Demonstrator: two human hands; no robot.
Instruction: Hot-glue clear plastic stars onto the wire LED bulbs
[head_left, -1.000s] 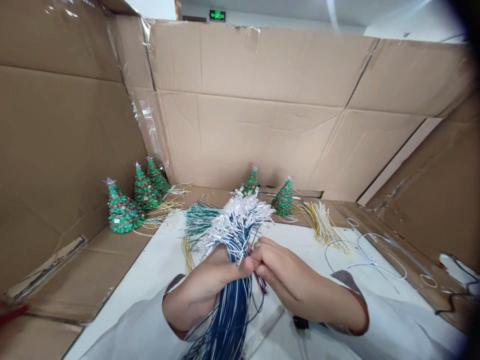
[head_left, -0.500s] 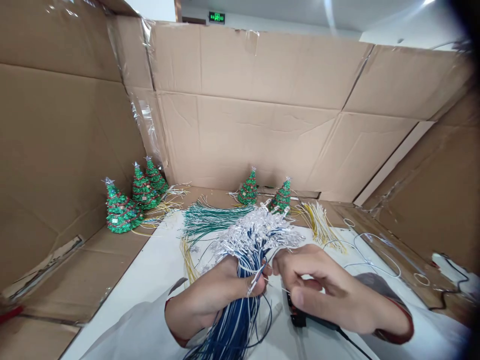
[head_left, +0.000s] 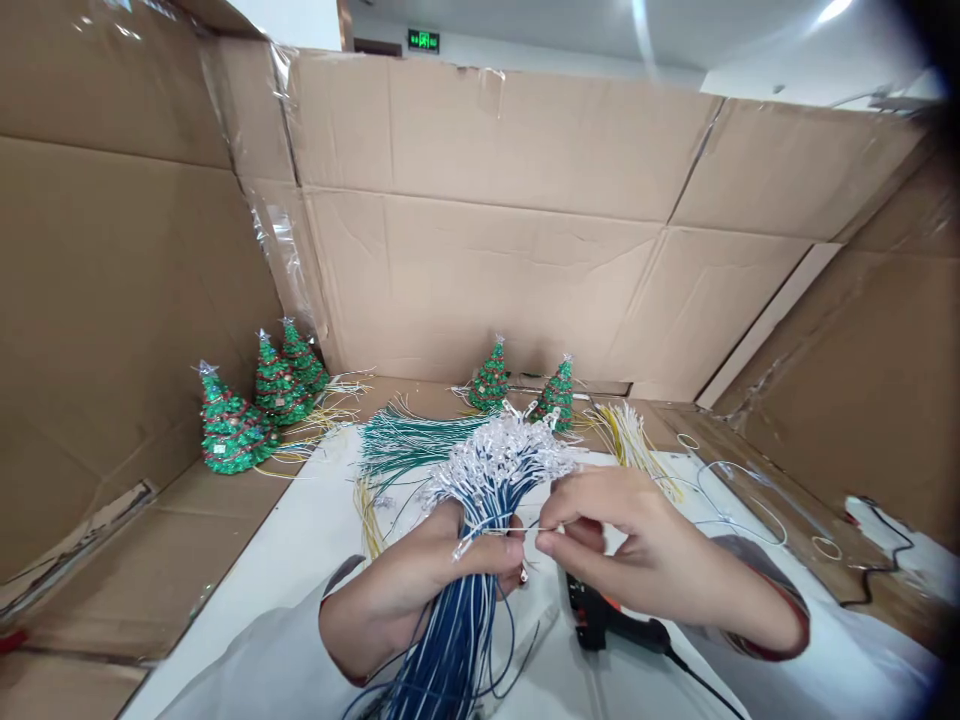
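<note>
With thick blue-and-white wire bundle (head_left: 450, 645) in left hand's (head_left: 416, 570) grip, thin pale wire (head_left: 529, 529) at three o'clock in right hand's (head_left: 651, 550) pinch.

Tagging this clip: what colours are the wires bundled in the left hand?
The wires are dark blue and white; best seen in the head view.

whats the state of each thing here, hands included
Left hand, closed around blue wire bundle
Right hand, pinching pale strand
Blue wire bundle, gathered, clear tips fanned out
Green wires, lying spread
Five trees, upright
Black tool, lying down
Exit sign, lit
</note>
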